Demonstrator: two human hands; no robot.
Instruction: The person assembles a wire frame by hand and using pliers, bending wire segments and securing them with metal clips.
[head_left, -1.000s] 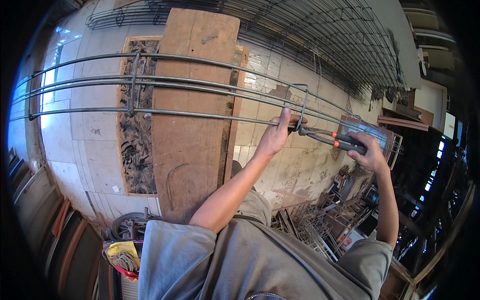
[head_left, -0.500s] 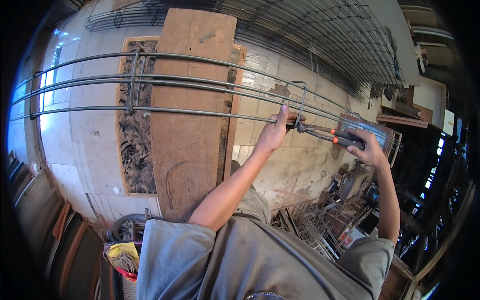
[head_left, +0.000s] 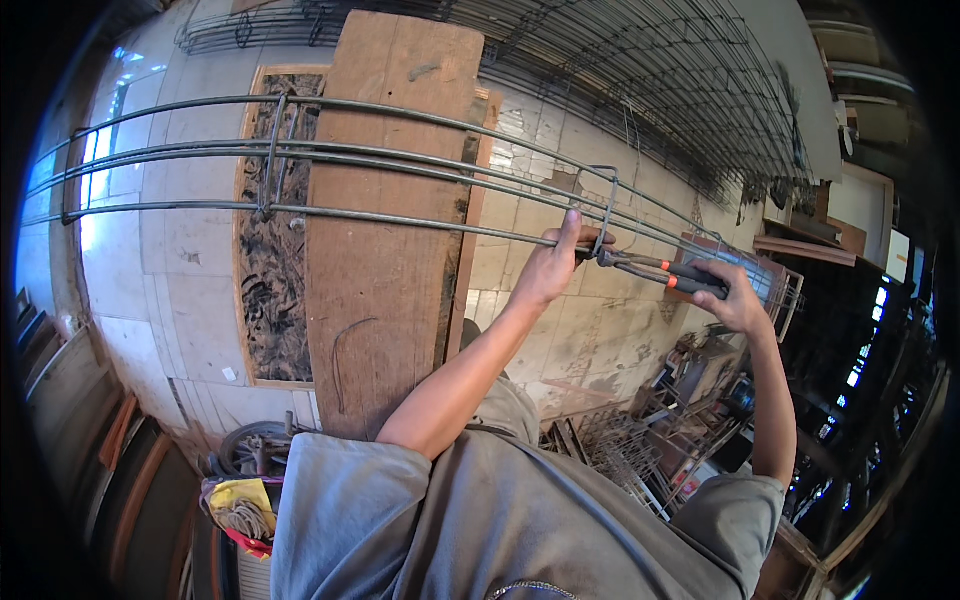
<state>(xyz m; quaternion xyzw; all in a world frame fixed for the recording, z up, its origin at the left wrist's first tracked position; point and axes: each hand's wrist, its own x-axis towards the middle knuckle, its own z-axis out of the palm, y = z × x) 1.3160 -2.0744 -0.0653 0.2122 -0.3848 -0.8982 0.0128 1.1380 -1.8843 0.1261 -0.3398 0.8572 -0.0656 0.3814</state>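
A long rebar cage (head_left: 400, 113) is stretched crosswise in front of the body, passing over the wide wooden plank (head_left: 375, 300); whether the plank is touched by it cannot be told. The nearest rod (head_left: 400, 221) is gripped by the left hand (head_left: 548, 272), thumb raised, just beside a square wire stirrup (head_left: 609, 212). The dark-handled end-cutting pincers (head_left: 692, 286), marked with orange bands, are clasped in the right hand (head_left: 740, 300), and their head is set where rod and stirrup meet. Both hands are thus closed and well apart from each other, joined only through the work. Whether a tie wire is caught in the jaws is too small to be made out. For good work at this joint, the stirrup should be held square to the rods and the corner seated snugly against the bar by the left hand. The left fingers are best kept clear of the pincer head, since a pinch is possible there. Pressure should be applied evenly through the handles, and any twisting stopped before thin wire is snapped.
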